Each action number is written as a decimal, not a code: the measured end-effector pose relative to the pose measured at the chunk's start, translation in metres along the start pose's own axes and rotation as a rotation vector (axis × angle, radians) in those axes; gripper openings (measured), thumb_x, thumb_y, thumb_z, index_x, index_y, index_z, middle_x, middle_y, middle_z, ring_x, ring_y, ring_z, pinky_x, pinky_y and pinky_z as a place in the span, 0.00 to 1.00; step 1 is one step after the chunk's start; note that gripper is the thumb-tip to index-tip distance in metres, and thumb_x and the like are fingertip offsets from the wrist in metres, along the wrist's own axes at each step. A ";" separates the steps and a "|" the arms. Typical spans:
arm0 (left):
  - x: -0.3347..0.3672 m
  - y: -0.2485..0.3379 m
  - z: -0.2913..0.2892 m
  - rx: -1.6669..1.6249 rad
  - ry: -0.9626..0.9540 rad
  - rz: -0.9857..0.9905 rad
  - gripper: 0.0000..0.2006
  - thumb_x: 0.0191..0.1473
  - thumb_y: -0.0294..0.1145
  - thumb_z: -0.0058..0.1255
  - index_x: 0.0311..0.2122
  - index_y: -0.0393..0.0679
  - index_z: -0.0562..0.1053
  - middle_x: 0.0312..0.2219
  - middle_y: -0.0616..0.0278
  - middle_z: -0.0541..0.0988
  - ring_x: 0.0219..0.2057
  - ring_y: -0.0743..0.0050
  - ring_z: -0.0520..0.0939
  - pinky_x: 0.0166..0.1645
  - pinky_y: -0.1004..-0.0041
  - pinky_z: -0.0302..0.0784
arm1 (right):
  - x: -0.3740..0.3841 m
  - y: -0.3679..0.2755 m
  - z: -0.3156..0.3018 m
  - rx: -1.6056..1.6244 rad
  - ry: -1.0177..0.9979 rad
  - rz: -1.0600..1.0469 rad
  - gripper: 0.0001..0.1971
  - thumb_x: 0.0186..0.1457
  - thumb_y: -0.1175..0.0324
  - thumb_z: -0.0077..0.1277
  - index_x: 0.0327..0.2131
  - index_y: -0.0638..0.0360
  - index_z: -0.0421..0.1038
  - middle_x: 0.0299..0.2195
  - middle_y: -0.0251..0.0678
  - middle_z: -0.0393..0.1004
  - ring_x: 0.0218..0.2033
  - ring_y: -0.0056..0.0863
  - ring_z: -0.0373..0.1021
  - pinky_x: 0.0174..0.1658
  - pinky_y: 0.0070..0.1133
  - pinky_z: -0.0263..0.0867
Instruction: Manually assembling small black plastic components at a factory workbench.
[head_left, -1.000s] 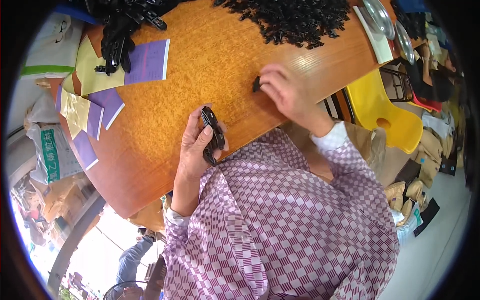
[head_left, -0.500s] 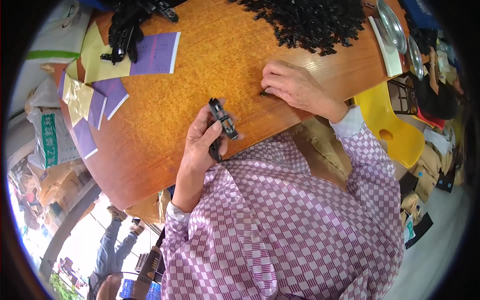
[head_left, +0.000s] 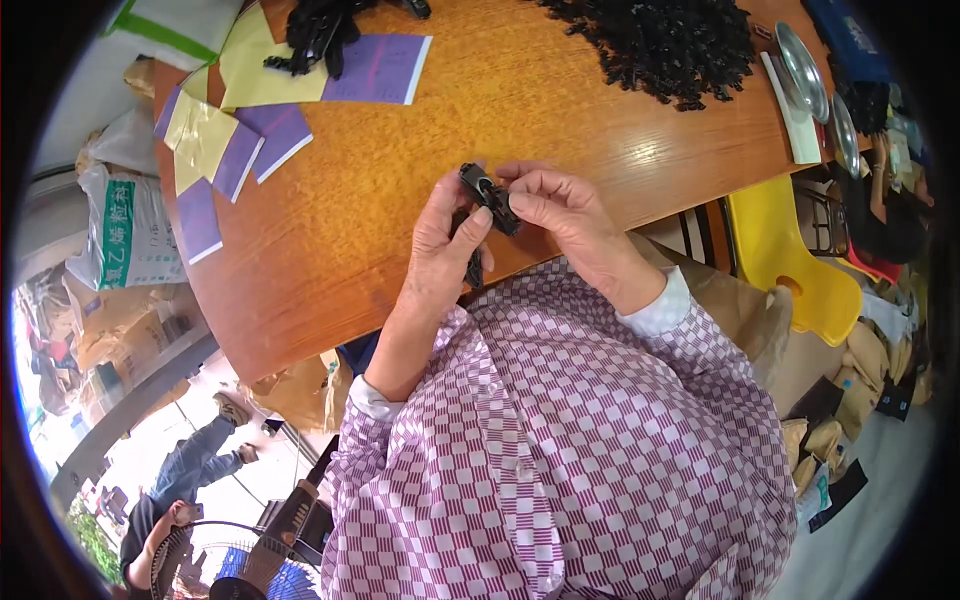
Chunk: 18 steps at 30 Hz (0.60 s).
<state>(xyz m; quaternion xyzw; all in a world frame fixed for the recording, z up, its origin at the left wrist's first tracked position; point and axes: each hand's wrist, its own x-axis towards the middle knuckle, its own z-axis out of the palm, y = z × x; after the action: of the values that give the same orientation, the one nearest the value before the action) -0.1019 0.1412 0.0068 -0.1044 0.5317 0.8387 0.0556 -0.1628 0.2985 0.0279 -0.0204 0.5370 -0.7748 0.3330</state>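
Observation:
In my left hand point(head_left: 440, 235) is a long black plastic part point(head_left: 484, 190) with openings along it, held between the thumb and fingers. A second dark piece point(head_left: 474, 268) hangs lower in the same palm, partly hidden by the thumb. My right hand point(head_left: 565, 215) meets the long part at its right side, thumb and forefinger pinched there. A small black piece seems to be between those fingertips, mostly hidden. Both hands are just above the table's near edge. A large heap of small black plastic pieces point(head_left: 665, 45) lies at the far side of the wooden table point(head_left: 350, 220).
Purple and yellow paper sheets point(head_left: 375, 68) lie at the far left, under a pile of black parts point(head_left: 325, 40). Metal dishes point(head_left: 802, 72) stand at the far right. A yellow chair point(head_left: 775, 245) is beside the table. A fan point(head_left: 240, 560) and another person point(head_left: 190, 475) are lower left.
My right hand has left the tabletop, where its fingertips were at a small dark piece, and come to the long part in my left hand. The view has shifted.

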 end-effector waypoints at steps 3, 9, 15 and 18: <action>-0.012 0.003 -0.011 0.035 -0.001 0.007 0.23 0.56 0.25 0.44 0.57 0.42 0.58 0.38 0.64 0.70 0.28 0.85 0.72 0.21 0.87 0.69 | -0.001 0.017 0.010 0.019 -0.014 -0.014 0.03 0.53 0.73 0.50 0.30 0.61 0.72 0.45 0.33 0.66 0.43 0.18 0.62 0.49 0.18 0.57; -0.028 -0.002 -0.020 0.080 0.009 0.051 0.22 0.55 0.23 0.44 0.55 0.42 0.59 0.36 0.65 0.70 0.23 0.89 0.69 0.20 0.87 0.67 | -0.013 0.019 0.030 -0.075 0.017 0.012 0.03 0.54 0.73 0.50 0.30 0.60 0.71 0.41 0.29 0.68 0.39 0.16 0.64 0.45 0.15 0.60; -0.037 -0.007 -0.018 0.141 0.028 0.096 0.24 0.54 0.22 0.45 0.56 0.40 0.57 0.34 0.65 0.71 0.22 0.88 0.69 0.20 0.87 0.66 | -0.017 0.035 0.028 -0.152 -0.029 -0.054 0.06 0.55 0.73 0.48 0.37 0.61 0.67 0.37 0.28 0.68 0.36 0.14 0.65 0.40 0.12 0.62; -0.039 -0.005 -0.015 0.242 -0.063 -0.004 0.29 0.52 0.22 0.47 0.57 0.39 0.50 0.37 0.57 0.72 0.24 0.84 0.71 0.22 0.85 0.68 | -0.020 0.032 0.034 -0.260 0.035 -0.033 0.09 0.56 0.74 0.46 0.41 0.62 0.64 0.37 0.29 0.68 0.37 0.14 0.65 0.41 0.12 0.63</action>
<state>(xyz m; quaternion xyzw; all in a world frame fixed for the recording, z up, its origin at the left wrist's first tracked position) -0.0608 0.1300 0.0054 -0.0718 0.6267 0.7712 0.0861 -0.1181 0.2753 0.0221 -0.0586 0.6383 -0.7043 0.3051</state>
